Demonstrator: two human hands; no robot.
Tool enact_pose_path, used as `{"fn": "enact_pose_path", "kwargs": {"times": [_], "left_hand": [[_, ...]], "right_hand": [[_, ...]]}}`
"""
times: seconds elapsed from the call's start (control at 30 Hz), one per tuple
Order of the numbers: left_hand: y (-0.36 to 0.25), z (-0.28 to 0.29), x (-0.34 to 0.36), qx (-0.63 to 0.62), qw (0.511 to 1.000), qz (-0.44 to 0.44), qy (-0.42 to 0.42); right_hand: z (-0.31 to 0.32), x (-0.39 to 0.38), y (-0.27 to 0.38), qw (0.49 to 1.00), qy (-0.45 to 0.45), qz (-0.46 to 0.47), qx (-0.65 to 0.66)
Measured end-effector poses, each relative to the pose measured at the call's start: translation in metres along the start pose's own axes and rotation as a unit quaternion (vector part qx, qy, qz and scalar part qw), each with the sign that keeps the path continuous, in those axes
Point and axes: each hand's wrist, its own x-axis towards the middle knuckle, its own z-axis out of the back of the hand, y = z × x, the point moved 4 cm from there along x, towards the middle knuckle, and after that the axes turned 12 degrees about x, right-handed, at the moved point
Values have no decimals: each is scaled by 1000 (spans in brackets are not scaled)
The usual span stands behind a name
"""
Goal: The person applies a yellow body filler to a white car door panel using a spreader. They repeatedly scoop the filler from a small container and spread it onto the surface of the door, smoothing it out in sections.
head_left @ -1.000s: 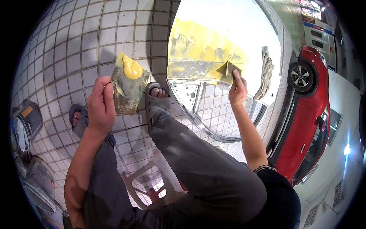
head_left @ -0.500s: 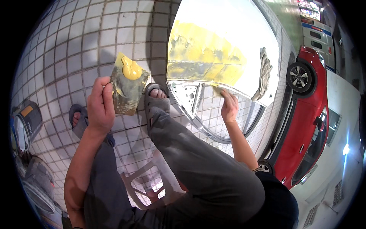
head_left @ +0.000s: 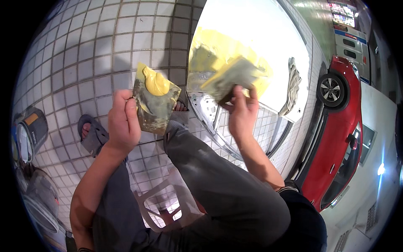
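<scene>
My left hand (head_left: 124, 119) pinches the edge of a flat, smeared putty board (head_left: 156, 110). On the board's upper part sits a thick blob of yellow putty (head_left: 156, 83). In my right hand (head_left: 244, 113) is a putty spreader (head_left: 236, 76), thin and blurred, its edge streaked yellow. It is held up in front of a white car door (head_left: 247, 17), so part of the door's lower panel is hidden. Yellow putty (head_left: 214, 38) with grey patches covers that panel. The door's window frame (head_left: 218, 138) points toward me.
A crumpled grey cloth (head_left: 292, 86) lies on the door's right part. A pale plastic stool (head_left: 184, 197) is beneath me. Buckets (head_left: 35, 130) stand at the left on the tiled floor (head_left: 92, 54). A red car (head_left: 336, 151) is parked at the right.
My right hand has raised the spreader from the door's edge, turning its smeared face into view. My left hand has shifted the board slightly right, and it now covers more of my sandal.
</scene>
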Motion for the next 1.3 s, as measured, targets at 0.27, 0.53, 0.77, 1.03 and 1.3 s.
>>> {"fn": "enact_pose_path", "kwargs": {"times": [0.27, 0.53, 0.77, 1.03, 1.3], "left_hand": [[-15, -16, -10, 4, 996, 62, 60], [-8, -5, -6, 46, 991, 105, 63], [-2, 20, 10, 46, 996, 45, -67], [11, 24, 4, 34, 997, 45, -54], [17, 16, 5, 15, 998, 55, -27]], "right_hand": [[-84, -38, 0, 976, 123, 17, 180], [-69, -49, -15, 974, 216, 69, -33], [-68, -46, -17, 772, 351, 285, -446], [61, 88, 90, 683, 4, 478, -552], [114, 169, 65, 689, 66, 399, -601]]}}
